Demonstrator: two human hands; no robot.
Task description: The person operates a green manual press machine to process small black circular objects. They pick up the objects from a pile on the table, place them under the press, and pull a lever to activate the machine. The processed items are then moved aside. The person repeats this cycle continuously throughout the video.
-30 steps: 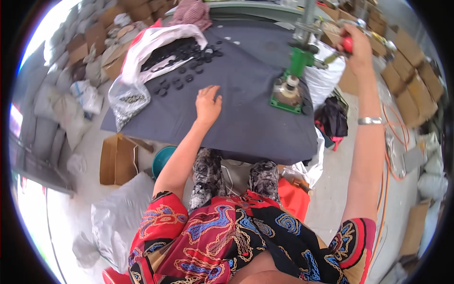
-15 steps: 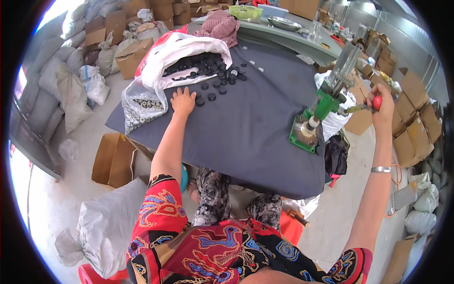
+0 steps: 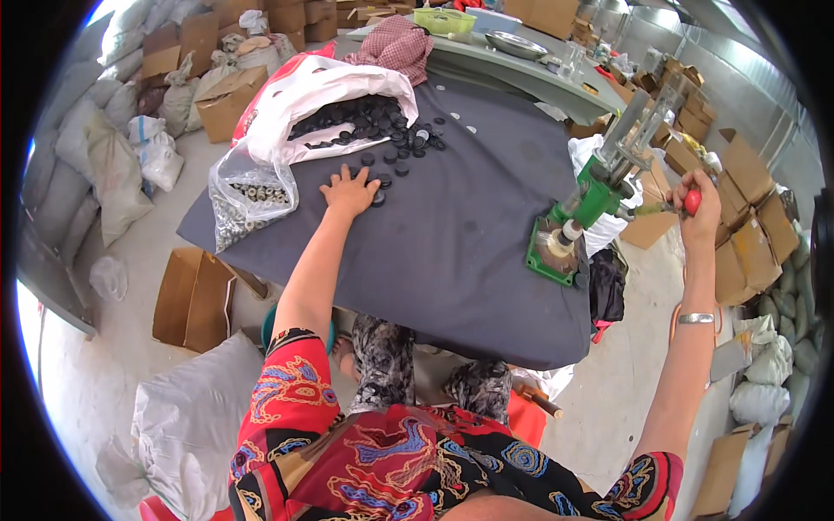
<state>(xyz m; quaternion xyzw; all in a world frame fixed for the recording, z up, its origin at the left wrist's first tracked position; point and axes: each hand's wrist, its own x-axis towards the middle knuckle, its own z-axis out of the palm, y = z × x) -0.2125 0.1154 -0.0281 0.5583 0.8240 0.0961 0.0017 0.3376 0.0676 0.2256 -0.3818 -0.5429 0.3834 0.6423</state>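
My left hand (image 3: 350, 193) rests palm down on the dark cloth, fingers spread, at the near side of several loose black round caps (image 3: 401, 169). Its fingertips reach the closest caps; whether one is under them I cannot tell. Beyond it, a white and red sack (image 3: 261, 122) lies on its side with black caps in its mouth. Next to it is a clear plastic bag (image 3: 248, 204) of small metal rings. Out to the right, my right hand (image 3: 698, 208) is wrapped round the red knob (image 3: 691, 202) of a lever on a green hand press (image 3: 591, 198).
The dark cloth (image 3: 434, 260) covers the table in front of me. Behind stands another table (image 3: 530, 74) with a green basket (image 3: 445, 22) and a metal tray (image 3: 516, 44). Sacks (image 3: 113, 174) and cardboard boxes (image 3: 195, 295) crowd the floor at left, more boxes (image 3: 756, 252) at right.
My left hand has slid slightly right across the cloth, closer to the nearest caps. My right hand stays on the lever knob. The whole view has shifted a little.
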